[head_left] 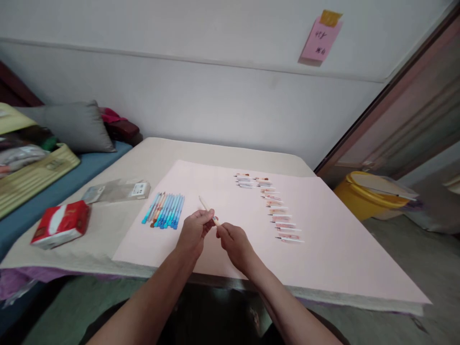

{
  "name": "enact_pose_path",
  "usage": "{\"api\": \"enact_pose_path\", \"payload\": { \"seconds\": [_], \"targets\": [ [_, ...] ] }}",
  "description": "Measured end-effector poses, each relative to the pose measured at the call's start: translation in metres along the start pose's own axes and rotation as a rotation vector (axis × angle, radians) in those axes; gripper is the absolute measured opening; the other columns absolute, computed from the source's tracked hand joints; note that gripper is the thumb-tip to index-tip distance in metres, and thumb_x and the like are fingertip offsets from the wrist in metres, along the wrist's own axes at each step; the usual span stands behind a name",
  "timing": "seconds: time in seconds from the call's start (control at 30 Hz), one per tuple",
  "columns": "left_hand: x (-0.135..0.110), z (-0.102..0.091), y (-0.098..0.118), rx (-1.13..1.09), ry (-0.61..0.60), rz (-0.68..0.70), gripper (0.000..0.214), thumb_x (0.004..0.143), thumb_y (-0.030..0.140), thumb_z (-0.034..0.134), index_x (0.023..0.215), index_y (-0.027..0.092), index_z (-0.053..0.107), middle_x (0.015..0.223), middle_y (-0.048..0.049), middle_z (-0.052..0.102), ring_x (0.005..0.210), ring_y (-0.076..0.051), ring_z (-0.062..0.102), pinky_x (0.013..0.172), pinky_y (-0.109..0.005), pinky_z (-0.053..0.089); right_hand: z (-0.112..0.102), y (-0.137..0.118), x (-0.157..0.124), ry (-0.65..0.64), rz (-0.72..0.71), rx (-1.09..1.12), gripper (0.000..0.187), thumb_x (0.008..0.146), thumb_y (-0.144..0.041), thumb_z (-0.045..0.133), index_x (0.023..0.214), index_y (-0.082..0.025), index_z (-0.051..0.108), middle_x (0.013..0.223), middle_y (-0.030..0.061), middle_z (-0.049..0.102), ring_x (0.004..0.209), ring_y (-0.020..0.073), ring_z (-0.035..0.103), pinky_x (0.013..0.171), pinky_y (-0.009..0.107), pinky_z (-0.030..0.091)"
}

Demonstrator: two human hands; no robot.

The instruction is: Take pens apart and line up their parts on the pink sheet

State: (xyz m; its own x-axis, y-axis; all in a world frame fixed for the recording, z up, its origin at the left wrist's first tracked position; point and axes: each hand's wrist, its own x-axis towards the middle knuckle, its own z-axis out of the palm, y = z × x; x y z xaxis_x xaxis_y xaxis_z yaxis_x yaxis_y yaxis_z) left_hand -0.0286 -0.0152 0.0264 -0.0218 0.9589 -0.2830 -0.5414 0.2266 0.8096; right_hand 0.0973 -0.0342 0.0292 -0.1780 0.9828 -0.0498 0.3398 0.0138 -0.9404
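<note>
You have a slim, pale pen [203, 203] in front of you, slanting above the pink sheet [334, 244] near the middle of the bench [161, 149]. Your left hand [194, 231] pinches its barrel between thumb and fingers, and your right hand [235, 243] grips the near end; the exact fingertip contact there is hidden. To the left lies a row of mostly blue pens [166, 211], and to the right a staggered column of slim pen parts [282, 211]. Expect the pen to be light and stiff, its smooth barrel perhaps a little slippery. The barrel looks the surest hold; the narrow far tip is probably the most fragile part.
</note>
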Motion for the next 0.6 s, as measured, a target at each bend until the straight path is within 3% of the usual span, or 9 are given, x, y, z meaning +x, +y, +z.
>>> {"api": "enact_pose_path", "payload": {
  "seconds": [0.13, 0.23, 0.33, 0.47, 0.6],
  "targets": [
    [0.000, -0.003, 0.003, -0.037, -0.056, -0.021, 0.020, 0.070, 0.032, 0.068, 0.072, 0.014, 0.062, 0.071, -0.0028, 0.058, 0.067, -0.010, 0.054, 0.066, -0.024, 0.042, -0.005, -0.002, -0.001, -0.042, 0.121, 0.257, 0.021, 0.079, -0.027, 0.044, 0.061, -0.018, 0.051, 0.042, -0.0062, 0.037, 0.038, 0.0065, 0.029, 0.039, 0.020, 0.020],
    [-0.002, -0.003, 0.007, -0.078, -0.213, -0.140, 0.025, 0.074, 0.032, 0.064, 0.092, 0.015, 0.066, 0.097, -0.0107, 0.063, 0.090, -0.018, 0.057, 0.077, -0.031, 0.043, -0.011, -0.006, -0.003, -0.123, 0.210, 0.575, 0.020, 0.079, -0.031, 0.046, 0.065, -0.017, 0.051, 0.039, -0.0091, 0.028, 0.035, 0.0048, 0.015, 0.037, 0.020, 0.010],
    [-0.006, 0.001, 0.007, -0.084, -0.332, -0.181, 0.024, 0.075, 0.028, 0.063, 0.093, 0.012, 0.067, 0.103, -0.0146, 0.063, 0.091, -0.020, 0.057, 0.083, -0.034, 0.041, -0.012, -0.009, -0.005, -0.186, 0.233, 0.732, 0.023, 0.079, -0.034, 0.047, 0.064, -0.016, 0.050, 0.037, -0.0095, 0.027, 0.033, 0.0040, 0.013, 0.036, 0.020, 0.008],
    [-0.008, 0.005, 0.001, -0.091, -0.320, -0.123, 0.020, 0.076, 0.026, 0.061, 0.084, 0.009, 0.067, 0.088, -0.0129, 0.066, 0.065, -0.012, 0.055, 0.073, -0.030, 0.042, -0.010, -0.009, -0.006, -0.163, 0.208, 0.703, 0.025, 0.080, -0.034, 0.048, 0.062, -0.016, 0.050, 0.035, -0.0094, 0.028, 0.033, 0.0038, 0.013, 0.035, 0.020, 0.009],
    [-0.008, 0.006, -0.003, -0.069, -0.261, -0.074, 0.019, 0.075, 0.025, 0.062, 0.081, 0.008, 0.067, 0.081, -0.0113, 0.066, 0.061, -0.011, 0.053, 0.068, -0.027, 0.042, -0.007, -0.006, -0.005, -0.122, 0.145, 0.490, 0.026, 0.081, -0.035, 0.047, 0.061, -0.017, 0.050, 0.036, -0.0072, 0.035, 0.033, 0.0049, 0.022, 0.036, 0.020, 0.014]
  ]
}}
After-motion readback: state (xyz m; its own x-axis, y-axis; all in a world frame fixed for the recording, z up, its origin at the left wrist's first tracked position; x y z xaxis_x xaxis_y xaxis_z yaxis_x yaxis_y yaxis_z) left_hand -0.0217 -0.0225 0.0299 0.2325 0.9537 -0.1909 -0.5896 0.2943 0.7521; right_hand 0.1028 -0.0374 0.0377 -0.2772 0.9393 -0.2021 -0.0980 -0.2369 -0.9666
